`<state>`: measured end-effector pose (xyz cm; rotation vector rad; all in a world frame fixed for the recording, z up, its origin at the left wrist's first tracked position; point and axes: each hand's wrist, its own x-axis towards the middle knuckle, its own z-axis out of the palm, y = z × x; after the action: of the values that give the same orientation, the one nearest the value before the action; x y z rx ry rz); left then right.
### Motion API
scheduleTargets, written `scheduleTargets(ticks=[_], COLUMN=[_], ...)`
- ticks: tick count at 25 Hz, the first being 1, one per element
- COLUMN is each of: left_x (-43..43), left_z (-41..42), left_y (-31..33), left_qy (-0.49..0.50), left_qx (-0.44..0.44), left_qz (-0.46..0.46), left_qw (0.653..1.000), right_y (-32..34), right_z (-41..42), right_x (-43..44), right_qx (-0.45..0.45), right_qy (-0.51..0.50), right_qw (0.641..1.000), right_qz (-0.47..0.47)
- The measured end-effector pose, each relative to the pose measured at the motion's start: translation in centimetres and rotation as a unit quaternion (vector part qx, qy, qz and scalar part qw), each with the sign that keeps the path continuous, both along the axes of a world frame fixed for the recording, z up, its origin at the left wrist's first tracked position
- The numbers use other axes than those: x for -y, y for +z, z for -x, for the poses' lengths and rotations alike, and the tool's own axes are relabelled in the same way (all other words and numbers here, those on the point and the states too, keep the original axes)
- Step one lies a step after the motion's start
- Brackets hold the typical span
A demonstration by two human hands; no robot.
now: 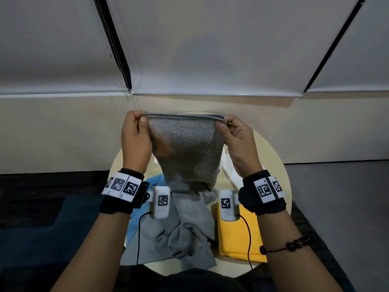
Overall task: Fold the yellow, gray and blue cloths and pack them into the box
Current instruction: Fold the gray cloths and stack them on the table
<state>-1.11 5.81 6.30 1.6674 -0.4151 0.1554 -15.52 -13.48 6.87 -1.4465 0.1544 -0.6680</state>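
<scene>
A gray cloth (186, 148) hangs lifted above a round table (280, 165). My left hand (134, 140) pinches its upper left corner and my right hand (239, 142) pinches its upper right corner, so the top hem is stretched between them. A second gray cloth (179, 232) lies crumpled on the table under my wrists. A blue cloth (155, 181) peeks out at the left, mostly hidden by my left wrist. The yellow cloth (235, 234) lies flat at the right. The white box (229, 169) shows only partly behind the lifted cloth and my right wrist.
The table is small and pale, with dark floor around it. A beige wall and white roller blinds (210, 49) stand close behind. Both wrists carry black bands with marker tags and wired white modules.
</scene>
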Motion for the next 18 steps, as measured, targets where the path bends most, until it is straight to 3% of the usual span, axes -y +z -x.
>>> scheduleTargets(ticks=[6,9,12,18], left_x=[0.2,0.5,1.6,2.0], left_z=[0.7,2.0,3.6,3.7], left_y=[-2.0,-2.0,-1.2,-0.8], left_qy=[0.042,-0.040,-0.178,-0.209], left_qx=[-0.026,0.069,0.090,0.087], left_qz=[-0.095,-0.182,-0.127,-0.126], left_qw=[0.994,0.980,0.972,0.966], right_y=[-0.9,-1.6,-2.4,-3.4], right_z=[0.2,0.1,-0.1,-0.3], right_x=[-1.3,-1.8,-2.5,-2.6], right_qx=[-0.049,-0.095,-0.128,-0.151], right_qy=[0.030,0.035,0.046,0.063], right_qw=[0.998,0.995,0.990,0.984], right_qz=[-0.025,0.012,0.029,0.077])
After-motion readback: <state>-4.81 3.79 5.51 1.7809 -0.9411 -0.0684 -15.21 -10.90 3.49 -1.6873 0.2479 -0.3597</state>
